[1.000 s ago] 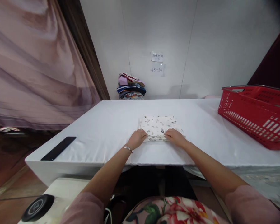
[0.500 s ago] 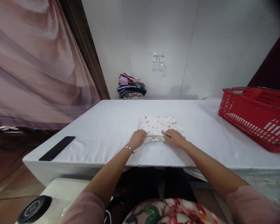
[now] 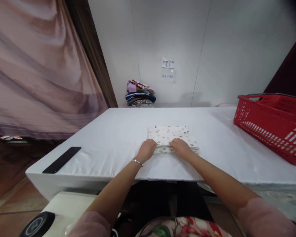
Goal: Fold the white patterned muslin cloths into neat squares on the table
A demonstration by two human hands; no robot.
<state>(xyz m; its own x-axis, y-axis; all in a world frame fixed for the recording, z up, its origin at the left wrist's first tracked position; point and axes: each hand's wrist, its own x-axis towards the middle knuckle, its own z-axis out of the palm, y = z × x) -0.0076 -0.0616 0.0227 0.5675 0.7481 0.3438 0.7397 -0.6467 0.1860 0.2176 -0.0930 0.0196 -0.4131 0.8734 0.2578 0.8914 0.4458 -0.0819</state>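
Observation:
A folded white cloth (image 3: 171,134) with a small scattered print lies in several layers on the white-covered table (image 3: 108,138). At its near left corner my left hand (image 3: 147,149), with a silver bracelet at the wrist, has its fingers closed on the edge. My right hand (image 3: 181,147) pinches the near edge right of the middle, its fingertips on the top layer. The near edges of the lower layers show between my hands. Both thumbs are mostly hidden.
A red plastic basket (image 3: 268,128) stands at the table's right side. On the left lies a black phone-like slab (image 3: 62,160). Folded clothes (image 3: 140,95) are stacked against the back wall, left of paper signs (image 3: 168,76). A pink curtain (image 3: 39,65) hangs at left.
My right hand has shifted slightly left along the cloth's near edge. My left hand stays at the left corner. The whole view has tilted up slightly.

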